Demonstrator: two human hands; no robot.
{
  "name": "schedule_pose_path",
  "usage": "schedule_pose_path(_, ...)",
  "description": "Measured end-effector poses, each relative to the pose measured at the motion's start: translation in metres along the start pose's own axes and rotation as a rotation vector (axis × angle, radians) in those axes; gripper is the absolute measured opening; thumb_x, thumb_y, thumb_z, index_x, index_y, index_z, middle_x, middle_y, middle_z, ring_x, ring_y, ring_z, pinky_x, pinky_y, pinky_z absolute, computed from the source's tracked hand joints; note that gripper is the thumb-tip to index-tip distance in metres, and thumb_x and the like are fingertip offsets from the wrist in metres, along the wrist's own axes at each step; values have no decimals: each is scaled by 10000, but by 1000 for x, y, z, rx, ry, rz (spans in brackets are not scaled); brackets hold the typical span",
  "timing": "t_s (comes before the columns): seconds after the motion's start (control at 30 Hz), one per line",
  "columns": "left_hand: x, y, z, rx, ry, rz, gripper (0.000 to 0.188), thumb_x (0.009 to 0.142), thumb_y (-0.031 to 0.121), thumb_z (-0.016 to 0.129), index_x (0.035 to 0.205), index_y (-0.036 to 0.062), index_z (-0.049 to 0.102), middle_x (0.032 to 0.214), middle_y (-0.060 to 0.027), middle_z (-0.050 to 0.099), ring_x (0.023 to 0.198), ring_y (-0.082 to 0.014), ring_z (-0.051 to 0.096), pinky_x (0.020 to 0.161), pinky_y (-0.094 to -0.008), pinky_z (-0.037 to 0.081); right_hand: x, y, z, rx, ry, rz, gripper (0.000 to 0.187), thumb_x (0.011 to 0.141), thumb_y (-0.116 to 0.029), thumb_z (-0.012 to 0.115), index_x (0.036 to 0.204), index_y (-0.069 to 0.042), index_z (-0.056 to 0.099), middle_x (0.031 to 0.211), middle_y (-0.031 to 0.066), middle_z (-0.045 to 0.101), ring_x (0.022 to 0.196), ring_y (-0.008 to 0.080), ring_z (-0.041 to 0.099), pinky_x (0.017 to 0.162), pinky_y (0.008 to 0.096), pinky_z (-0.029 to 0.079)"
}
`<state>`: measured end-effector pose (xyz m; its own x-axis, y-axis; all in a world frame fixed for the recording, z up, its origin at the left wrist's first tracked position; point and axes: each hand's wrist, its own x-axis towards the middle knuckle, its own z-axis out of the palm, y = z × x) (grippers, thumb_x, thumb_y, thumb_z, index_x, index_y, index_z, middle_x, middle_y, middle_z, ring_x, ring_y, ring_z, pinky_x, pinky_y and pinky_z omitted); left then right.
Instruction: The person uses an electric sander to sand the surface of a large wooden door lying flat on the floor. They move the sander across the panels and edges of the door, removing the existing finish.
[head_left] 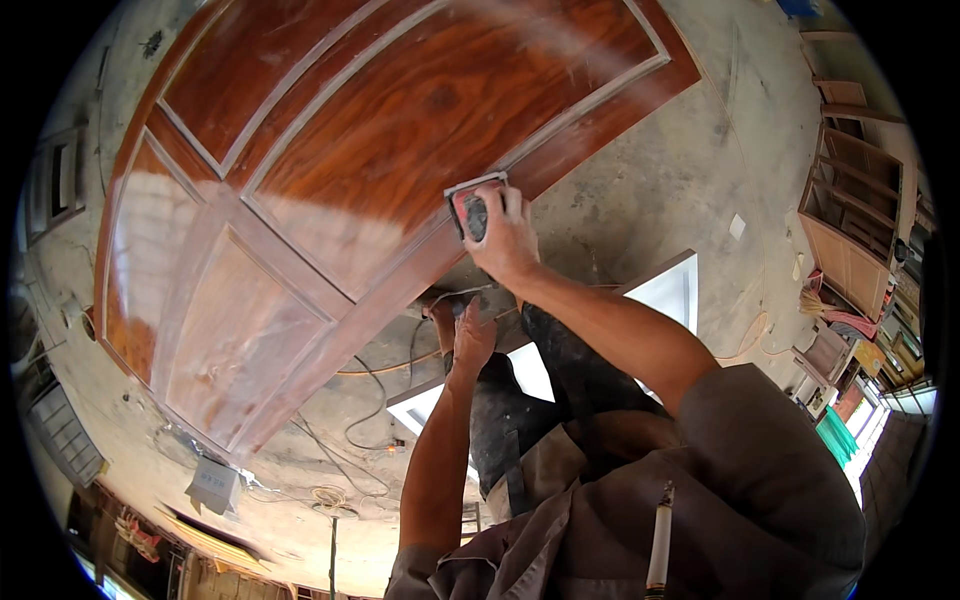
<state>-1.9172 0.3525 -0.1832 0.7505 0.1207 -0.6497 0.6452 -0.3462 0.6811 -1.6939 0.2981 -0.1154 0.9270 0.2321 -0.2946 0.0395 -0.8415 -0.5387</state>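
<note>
A large wooden door panel [440, 95], reddish-brown and glossy with arched mouldings, lies across the upper left. Whitish dust dulls its lower-left part and near border. My right hand [505, 238] is closed around a red and black hand-held power sander [470, 212], whose pad rests on the door's near border. Over my bent knees, near the door's edge, is my left hand [473, 335]. Its thumb and fingers are apart, and I see nothing in them. Close behind it passes an orange hose [430, 362].
Dark cables [372, 430] trail over the concrete floor [640, 175]. White panels [668, 290] lie by my legs. A grey box [212, 485] stands beyond the door's lower-left corner. Wooden cabinet frames [855, 190] stand at the right. A lit cigarette [660, 540] shows in the foreground.
</note>
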Motion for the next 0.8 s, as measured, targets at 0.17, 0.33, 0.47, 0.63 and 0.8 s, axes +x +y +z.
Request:
schedule_pose_path(0.17, 8, 41, 1, -220, -40, 33, 457, 1005, 233, 645, 1418, 42, 603, 1462, -224, 589, 1487, -418, 363, 1253, -560, 117, -24, -13, 21, -45, -196, -239, 740, 690, -69, 876, 1339, -190, 543, 1322, 138, 464, 1302, 420, 485, 910, 510, 620)
schedule_pose_path(0.33, 18, 32, 21, -80, -67, 30, 646, 935, 194, 671, 1540, 80, 476, 1458, -279, 553, 1347, -498, 504, 1129, -532, 407, 19, 12, -18, 26, -124, -108, 749, 719, -60, 845, 1382, -164, 511, 1343, 154, 480, 1275, 473, 497, 977, 541, 574)
schedule_pose_path(0.47, 43, 75, 49, -56, -123, 171, 600, 927, 175, 678, 1494, 74, 512, 1489, -289, 515, 1391, -476, 464, 1162, -547, 363, 62, 66, -61, -16, 61, -72, 700, 734, -100, 868, 1341, -136, 523, 1314, 200, 506, 1214, 482, 522, 1013, 542, 499)
schedule_pose_path(0.63, 60, 97, 84, -57, -152, 240, 426, 948, 200, 688, 1328, 26, 608, 1402, -275, 594, 1333, -470, 523, 1116, -557, 404, 112, 135, -110, -64, 196, 1, 741, 720, -136, 894, 1347, -118, 498, 1294, 211, 511, 1204, 453, 537, 1014, 518, 496)
schedule_pose_path(0.8, 44, 65, 76, 10, -70, 250, 381, 945, 190, 663, 1276, 4, 636, 1278, -278, 656, 1217, -490, 578, 1048, -567, 444, 127, 155, -133, -20, 173, 72, 733, 735, -194, 896, 1349, -133, 499, 1312, 195, 498, 1212, 463, 535, 986, 535, 521)
